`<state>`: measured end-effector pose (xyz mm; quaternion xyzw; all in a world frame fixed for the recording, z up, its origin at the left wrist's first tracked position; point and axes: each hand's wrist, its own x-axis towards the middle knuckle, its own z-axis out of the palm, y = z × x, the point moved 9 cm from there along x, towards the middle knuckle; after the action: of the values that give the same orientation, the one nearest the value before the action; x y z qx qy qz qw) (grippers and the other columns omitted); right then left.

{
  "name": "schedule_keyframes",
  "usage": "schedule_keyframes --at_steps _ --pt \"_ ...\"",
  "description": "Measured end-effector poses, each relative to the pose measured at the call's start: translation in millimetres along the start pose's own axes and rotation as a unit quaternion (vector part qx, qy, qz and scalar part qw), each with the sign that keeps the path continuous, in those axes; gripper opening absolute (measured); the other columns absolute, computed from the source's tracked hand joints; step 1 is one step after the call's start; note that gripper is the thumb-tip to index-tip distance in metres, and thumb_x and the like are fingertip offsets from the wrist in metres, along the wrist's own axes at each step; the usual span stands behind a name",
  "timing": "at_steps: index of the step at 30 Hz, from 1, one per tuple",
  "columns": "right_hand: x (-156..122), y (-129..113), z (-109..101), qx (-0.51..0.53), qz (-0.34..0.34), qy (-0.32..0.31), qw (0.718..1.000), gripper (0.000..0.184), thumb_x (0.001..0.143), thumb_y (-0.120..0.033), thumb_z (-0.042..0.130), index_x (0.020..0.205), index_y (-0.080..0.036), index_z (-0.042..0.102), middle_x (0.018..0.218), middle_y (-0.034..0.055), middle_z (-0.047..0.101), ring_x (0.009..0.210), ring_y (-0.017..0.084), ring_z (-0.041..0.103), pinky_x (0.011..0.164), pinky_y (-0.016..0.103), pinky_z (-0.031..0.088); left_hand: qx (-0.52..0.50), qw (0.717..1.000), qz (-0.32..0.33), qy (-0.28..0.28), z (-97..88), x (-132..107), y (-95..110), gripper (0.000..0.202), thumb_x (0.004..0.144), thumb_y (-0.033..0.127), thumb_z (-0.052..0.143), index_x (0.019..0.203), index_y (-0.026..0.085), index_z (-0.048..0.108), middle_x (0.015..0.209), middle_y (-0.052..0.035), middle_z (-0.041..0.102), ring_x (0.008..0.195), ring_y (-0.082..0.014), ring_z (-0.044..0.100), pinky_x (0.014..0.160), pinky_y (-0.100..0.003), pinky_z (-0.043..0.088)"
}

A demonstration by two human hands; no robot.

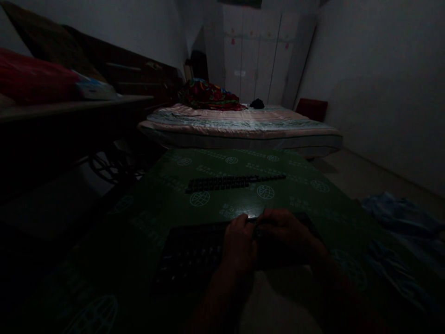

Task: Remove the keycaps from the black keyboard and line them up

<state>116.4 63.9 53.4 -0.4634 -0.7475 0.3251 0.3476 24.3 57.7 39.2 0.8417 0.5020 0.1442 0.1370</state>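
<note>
The room is very dim. My left hand (239,243) and my right hand (283,234) meet over the far edge of a dark flat tray-like thing (191,257) lying on a green sheet (215,204) printed with white globe marks. Both hands have their fingers curled together as if pinching something small, which I cannot make out in the dark. Farther out on the sheet lies a long dark strand of beads (229,182), apart from both hands.
A bed (243,125) with a striped cover stands beyond the sheet, with bright crumpled cloth (208,95) on it. A dark wooden bench with red cushions (34,79) is at left. Blue cloth (399,213) lies on the floor at right. White cupboards (257,55) stand at the back.
</note>
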Motion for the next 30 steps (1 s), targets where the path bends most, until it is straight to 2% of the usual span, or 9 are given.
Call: schedule_keyframes --at_steps 4,8,11,14,20,25,30 --pt "2 -2 3 -0.019 -0.004 -0.002 1.0 0.011 0.079 -0.019 0.054 0.08 -0.018 0.065 0.076 0.0005 0.065 0.07 0.014 0.059 0.065 0.023 0.043 0.001 1.0 0.006 0.015 8.3 8 -3 0.028 0.07 0.013 0.053 0.095 0.014 0.065 0.121 -0.0133 0.051 0.11 -0.0271 0.047 0.094 -0.041 0.037" --pt "3 -3 5 -0.034 -0.007 -0.001 0.999 0.011 0.078 -0.017 0.054 0.078 -0.017 0.065 0.076 0.001 0.066 0.069 0.014 0.059 0.065 0.023 0.043 -0.005 0.999 0.033 0.03 11.8 14 -4 0.034 0.071 0.013 0.052 0.104 0.016 0.062 0.121 -0.0119 0.053 0.113 -0.0274 0.046 0.097 -0.043 0.037" --pt "3 -2 5 -0.038 -0.009 0.0 0.999 0.012 0.079 -0.017 0.053 0.08 -0.018 0.066 0.078 0.0018 0.067 0.07 0.014 0.059 0.066 0.023 0.043 -0.017 0.998 0.052 0.032 16.9 16 -5 0.042 0.068 0.009 0.051 0.109 0.012 0.059 0.12 -0.0144 0.053 0.115 -0.0276 0.045 0.099 -0.043 0.035" --pt "3 -2 7 -0.028 -0.016 -0.005 0.999 0.013 0.079 -0.019 0.054 0.083 -0.018 0.066 0.082 0.0022 0.068 0.073 0.015 0.06 0.069 0.024 0.044 -0.024 0.997 0.063 0.032 22.7 18 -8 0.04 0.069 0.011 0.051 0.108 0.009 0.06 0.121 -0.0174 0.052 0.117 -0.0303 0.042 0.101 -0.044 0.032" --pt "5 -1 9 -0.033 -0.024 -0.001 0.999 0.014 0.079 -0.022 0.055 0.087 -0.021 0.066 0.083 0.002 0.068 0.074 0.015 0.06 0.07 0.025 0.044 -0.027 0.996 0.069 0.043 26.4 16 -12 0.046 0.069 0.014 0.05 0.115 0.016 0.055 0.124 -0.0133 0.051 0.12 -0.0301 0.04 0.1 -0.049 0.032" --pt "4 3 8 -0.045 -0.02 0.024 0.999 0.009 0.076 -0.023 0.057 0.079 -0.019 0.064 0.076 0.0017 0.066 0.069 0.014 0.057 0.065 0.024 0.043 -0.036 0.997 0.057 0.036 27.4 14 -14 0.046 0.068 0.012 0.048 0.113 0.016 0.056 0.126 -0.0128 0.05 0.121 -0.0291 0.039 0.101 -0.048 0.031" --pt "5 13 7 -0.052 0.037 0.059 0.996 0.005 0.071 -0.019 0.056 0.071 -0.017 0.06 0.067 0.0008 0.062 0.061 0.013 0.055 0.057 0.022 0.041 -0.044 0.997 0.047 0.037 25.9 15 -14 0.034 0.068 0.011 0.049 0.099 0.014 0.064 0.124 -0.0132 0.052 0.121 -0.0288 0.039 0.102 -0.046 0.03"
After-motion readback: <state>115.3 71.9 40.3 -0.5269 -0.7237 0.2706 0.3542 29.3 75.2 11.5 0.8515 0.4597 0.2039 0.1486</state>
